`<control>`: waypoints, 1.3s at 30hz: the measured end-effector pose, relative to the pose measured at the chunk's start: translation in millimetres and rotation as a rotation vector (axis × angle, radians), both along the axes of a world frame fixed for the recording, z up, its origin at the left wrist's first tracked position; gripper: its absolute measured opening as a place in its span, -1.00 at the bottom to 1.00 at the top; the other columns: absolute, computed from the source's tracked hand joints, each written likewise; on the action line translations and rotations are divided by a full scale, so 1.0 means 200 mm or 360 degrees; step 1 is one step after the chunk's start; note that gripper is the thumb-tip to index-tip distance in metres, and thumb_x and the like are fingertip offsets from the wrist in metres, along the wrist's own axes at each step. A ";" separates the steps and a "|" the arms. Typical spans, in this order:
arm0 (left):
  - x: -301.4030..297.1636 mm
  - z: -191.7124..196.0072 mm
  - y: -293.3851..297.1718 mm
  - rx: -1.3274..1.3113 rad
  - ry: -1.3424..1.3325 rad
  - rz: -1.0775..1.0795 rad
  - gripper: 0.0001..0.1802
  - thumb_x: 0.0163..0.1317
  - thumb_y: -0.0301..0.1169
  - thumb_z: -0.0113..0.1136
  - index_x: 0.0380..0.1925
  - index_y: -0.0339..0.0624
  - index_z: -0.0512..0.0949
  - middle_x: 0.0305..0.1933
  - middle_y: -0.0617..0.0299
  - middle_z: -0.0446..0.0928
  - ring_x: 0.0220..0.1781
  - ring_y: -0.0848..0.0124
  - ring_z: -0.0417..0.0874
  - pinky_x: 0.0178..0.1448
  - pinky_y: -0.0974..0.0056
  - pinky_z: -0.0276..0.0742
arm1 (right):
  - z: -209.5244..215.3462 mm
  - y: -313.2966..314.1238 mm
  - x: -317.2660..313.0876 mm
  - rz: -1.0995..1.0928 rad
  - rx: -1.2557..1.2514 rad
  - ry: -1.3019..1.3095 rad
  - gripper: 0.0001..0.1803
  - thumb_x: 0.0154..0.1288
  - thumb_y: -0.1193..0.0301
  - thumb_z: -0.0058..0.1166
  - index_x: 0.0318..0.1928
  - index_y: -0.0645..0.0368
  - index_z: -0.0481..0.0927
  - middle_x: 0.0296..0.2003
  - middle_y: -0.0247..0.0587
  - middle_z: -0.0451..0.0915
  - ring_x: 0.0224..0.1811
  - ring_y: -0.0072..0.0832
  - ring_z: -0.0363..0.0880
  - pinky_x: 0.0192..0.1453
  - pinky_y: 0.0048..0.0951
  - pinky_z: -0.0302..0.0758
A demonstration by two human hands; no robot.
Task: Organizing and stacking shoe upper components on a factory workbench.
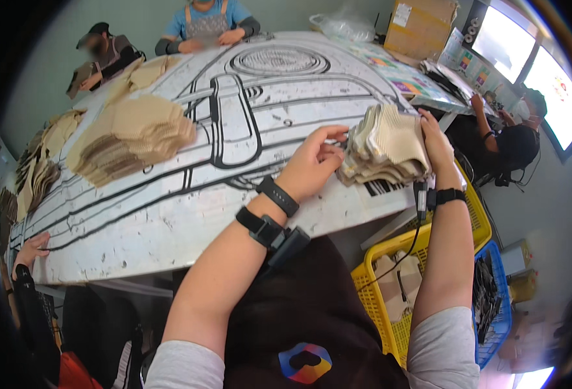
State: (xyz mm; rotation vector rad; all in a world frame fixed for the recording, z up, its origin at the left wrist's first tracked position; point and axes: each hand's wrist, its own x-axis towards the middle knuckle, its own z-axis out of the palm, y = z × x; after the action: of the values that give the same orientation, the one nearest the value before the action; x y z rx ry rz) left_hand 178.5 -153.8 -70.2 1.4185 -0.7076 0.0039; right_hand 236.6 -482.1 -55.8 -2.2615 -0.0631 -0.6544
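A thick, uneven stack of beige ribbed fabric pieces lies on the table near its right front edge. My right hand wraps round the right side of that stack, its fingers along the far corner. At the left side, my left hand has loosely curled fingers set apart, the tips close to the stack's layered edge. Whether those tips touch the fabric I cannot tell. Both wrists carry black straps, and a cable runs from the right one.
The table has black line drawings. Larger beige fabric stacks lie to the left. Below on the right stand a yellow basket with beige pieces and a blue basket. Other people work around; a co-worker's hand rests at the left edge.
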 end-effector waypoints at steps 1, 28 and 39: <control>0.00 -0.01 0.02 0.0049 -0.0145 -0.0013 -0.55 0.15 -0.54 -0.01 0.09 -0.22 0.30 0.00 0.25 0.38 -0.10 0.52 0.44 -0.04 0.42 0.39 | 0.03 0.06 -0.03 0.0008 0.0013 -0.0014 -0.58 0.31 0.27 -0.30 0.10 0.19 0.36 0.14 0.03 0.29 0.26 -0.19 0.16 0.33 -0.40 0.01; -0.10 -0.01 -0.04 0.0562 -0.0891 0.0479 -0.36 -0.02 -0.48 0.10 0.14 0.26 0.33 0.21 -0.02 0.14 0.17 0.03 0.26 0.23 0.06 0.16 | 0.04 0.09 -0.03 -0.0060 -0.0236 -0.0051 -0.60 0.30 0.30 -0.34 0.08 0.17 0.35 0.09 -0.11 0.33 0.21 -0.22 0.19 0.29 -0.37 0.06; -0.06 -0.03 -0.04 0.0078 -0.0365 -0.0003 -0.45 -0.02 -0.58 0.02 0.08 -0.09 0.34 0.27 0.00 0.21 0.35 0.19 0.13 0.34 0.23 0.03 | 0.04 0.09 -0.04 -0.0057 -0.0457 -0.0080 -0.60 0.30 0.29 -0.37 0.07 0.15 0.35 0.10 -0.14 0.32 0.22 -0.24 0.18 0.29 -0.38 0.04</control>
State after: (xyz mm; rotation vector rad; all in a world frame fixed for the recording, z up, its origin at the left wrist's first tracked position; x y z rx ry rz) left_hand 167.4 -162.3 -76.6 1.4787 -0.9029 0.1509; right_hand 228.0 -464.2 -47.2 -2.5260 -0.1502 -0.7616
